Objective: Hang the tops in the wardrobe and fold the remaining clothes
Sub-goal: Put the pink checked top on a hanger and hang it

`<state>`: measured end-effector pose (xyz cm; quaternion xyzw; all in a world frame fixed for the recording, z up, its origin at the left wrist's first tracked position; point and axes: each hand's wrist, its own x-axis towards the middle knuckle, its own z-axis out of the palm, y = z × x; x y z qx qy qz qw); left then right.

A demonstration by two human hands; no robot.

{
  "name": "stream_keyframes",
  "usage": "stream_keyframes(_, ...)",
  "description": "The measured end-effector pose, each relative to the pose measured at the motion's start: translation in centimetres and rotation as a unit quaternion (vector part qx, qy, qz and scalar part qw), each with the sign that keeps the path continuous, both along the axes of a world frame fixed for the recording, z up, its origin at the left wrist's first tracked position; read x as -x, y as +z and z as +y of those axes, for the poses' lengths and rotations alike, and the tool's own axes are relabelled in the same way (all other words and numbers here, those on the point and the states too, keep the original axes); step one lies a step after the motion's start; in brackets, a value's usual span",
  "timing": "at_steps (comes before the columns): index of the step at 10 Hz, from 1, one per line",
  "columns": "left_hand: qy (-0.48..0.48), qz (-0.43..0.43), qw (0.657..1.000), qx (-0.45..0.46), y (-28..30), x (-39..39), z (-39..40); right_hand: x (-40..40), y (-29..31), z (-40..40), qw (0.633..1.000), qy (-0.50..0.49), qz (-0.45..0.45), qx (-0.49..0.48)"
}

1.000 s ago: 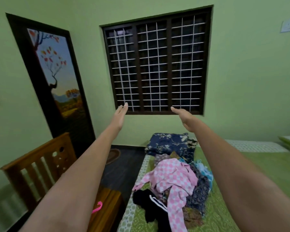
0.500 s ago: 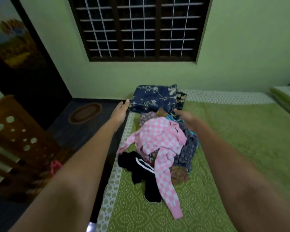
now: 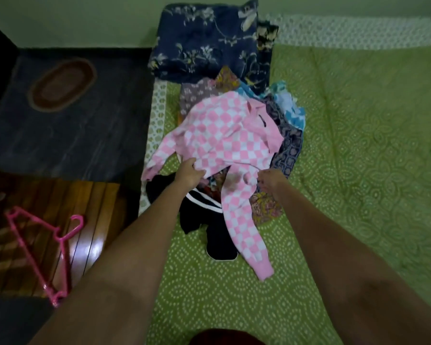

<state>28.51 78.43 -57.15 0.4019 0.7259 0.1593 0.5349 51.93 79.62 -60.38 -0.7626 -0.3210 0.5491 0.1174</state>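
Head cam: both hands are on the pink checkered top [image 3: 224, 135], which sits on the clothes pile [image 3: 281, 135] near the bed's [image 3: 358, 145] left edge. Left hand [image 3: 188, 174] grips its hem, right hand [image 3: 270, 180] pinches the fabric. A pink hanger [image 3: 42, 247] lies on the wooden furniture [image 3: 95, 215] beside the bed.

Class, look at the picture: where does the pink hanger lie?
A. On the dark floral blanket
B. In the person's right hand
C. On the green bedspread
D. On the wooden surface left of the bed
D: the pink hanger lies on the wooden surface left of the bed, apart from both hands.
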Motion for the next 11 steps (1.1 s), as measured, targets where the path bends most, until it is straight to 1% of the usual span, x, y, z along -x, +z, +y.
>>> stream_keyframes(1, -0.028, 0.026, 0.999, 0.013, -8.3, 0.0, 2.5, 0.3, -4.4, 2.2, 0.999, -0.040, 0.018, 0.008)
stream_keyframes(2, -0.015, 0.030, 0.999, -0.001, -9.5, -0.8, 3.5, 0.2, -7.0, 3.6, 0.996, -0.088, 0.022, 0.006)
stream_keyframes(3, -0.103, 0.135, 0.983, -0.072, -10.8, -2.1, 5.8, 0.0, -9.2, 5.9, 0.982, -0.188, -0.007, -0.028)
stream_keyframes(4, -0.144, 0.196, 0.958, -0.153, -10.8, -2.7, 7.6, -0.3, -9.3, 7.8, 0.967, -0.236, -0.068, -0.065)
stream_keyframes(5, -0.197, 0.264, 0.917, -0.224, -10.5, -4.0, 10.3, -1.3, -9.4, 10.5, 0.956, -0.261, -0.095, -0.095)
stream_keyframes(6, -0.235, 0.262, 0.911, -0.216, -10.6, -4.8, 11.2, -1.8, -9.2, 11.8, 0.951, -0.297, -0.014, -0.088)
stream_keyframes(7, -0.261, 0.250, 0.917, -0.170, -11.3, -5.0, 11.4, -2.9, -8.6, 13.0, 0.947, -0.312, 0.067, -0.031)
stream_keyframes(8, -0.266, 0.248, 0.917, -0.163, -11.4, -4.8, 11.2, -3.5, -8.2, 13.3, 0.953, -0.297, 0.059, -0.003)
stream_keyframes(9, -0.263, 0.257, 0.919, -0.142, -10.1, -4.8, 10.9, -3.6, -6.6, 13.1, 0.970, -0.225, -0.042, -0.078)
stream_keyframes(10, -0.260, 0.271, 0.918, -0.130, -8.3, -5.2, 10.6, -2.9, -4.6, 12.4, 0.971, -0.178, -0.074, -0.143)
stream_keyframes(11, -0.277, 0.283, 0.904, -0.159, -3.3, -6.2, 10.1, -1.6, 0.3, 10.8, 0.974, -0.088, -0.038, -0.207)
